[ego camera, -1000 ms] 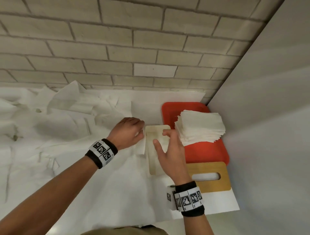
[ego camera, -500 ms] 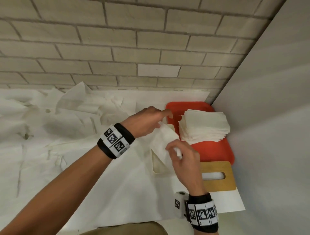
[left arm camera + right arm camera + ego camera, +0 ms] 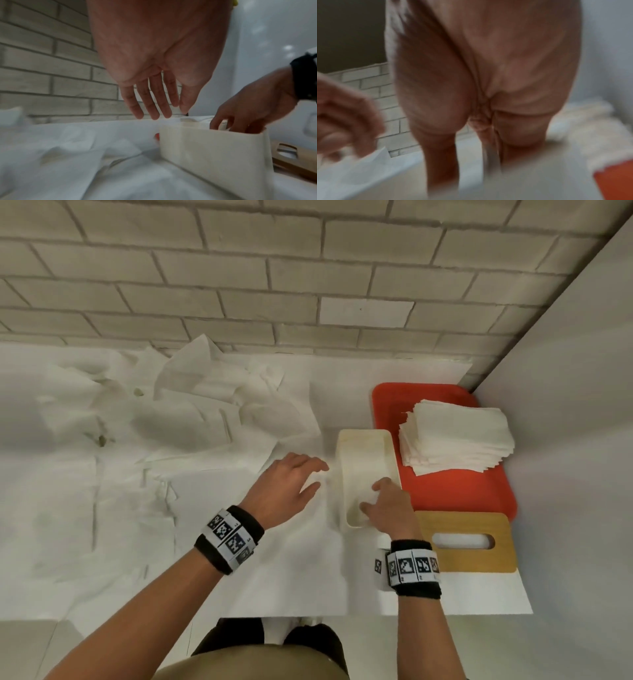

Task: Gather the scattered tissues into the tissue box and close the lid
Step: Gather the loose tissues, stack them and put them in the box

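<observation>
Nearest, the wooden lid [image 3: 474, 542] is seen lying flat on the table, off the tissue box [image 3: 364, 474]. Right hand [image 3: 388, 506] is sunk into the box's near end; its fingers are hidden inside, so whether a tissue is pinched cannot be told. Left hand [image 3: 287, 486] is held just beside the box wall, fingers straight and slightly apart, holding nothing. Beyond, scattered tissues [image 3: 191, 419] are spread toward the brick wall [image 3: 274, 285]. Risk judged: the unbraced light box could be dragged or tipped as the hand is withdrawn; tissue could be pulled back out.

right hand [image 3: 387, 508] now inside tissue box [image 3: 363, 453], tissue seemingly in
</observation>
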